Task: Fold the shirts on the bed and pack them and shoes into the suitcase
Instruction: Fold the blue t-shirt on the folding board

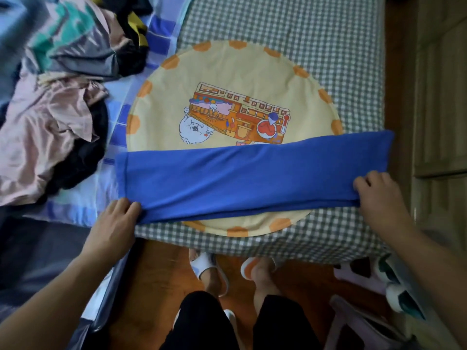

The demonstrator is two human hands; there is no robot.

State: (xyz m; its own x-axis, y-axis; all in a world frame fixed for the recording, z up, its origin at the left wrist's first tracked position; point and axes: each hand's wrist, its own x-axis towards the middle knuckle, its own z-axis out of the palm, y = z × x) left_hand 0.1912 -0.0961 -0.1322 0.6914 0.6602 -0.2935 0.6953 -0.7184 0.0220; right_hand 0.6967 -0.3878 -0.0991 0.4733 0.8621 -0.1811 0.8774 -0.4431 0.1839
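Blue shirt (242, 178) lies across the round yellow cartoon-print cushion (227, 79) at the near edge of the bed, already narrowed into a long band, folded edge toward me. My left hand (115, 223) pinches the band's near left corner, fingers curled onto the cloth. My right hand (376, 198) grips the near right corner, fingers bent over the fold; thumb not visible from here.

Pile of unfolded shirts (50, 117) sits well apart on the left, pink, black and teal mixed. Grey edge at lower left (38, 261) may be the suitcase; cannot confirm. Sneakers (394, 296) on the floor at right, beside the bed corner.

Step in hand, as I judge it: bring the ends together to halve the band.

Risks:
- The right end overhangs the checked bedsheet (303, 34) edge; if I release, it may slide off to the floor.
- The cushion is domed and loose, so dragging the cloth could shift it and skew the fold.
- Uneven pull between the two corners would let the layers creep apart, leaving a crooked hem.
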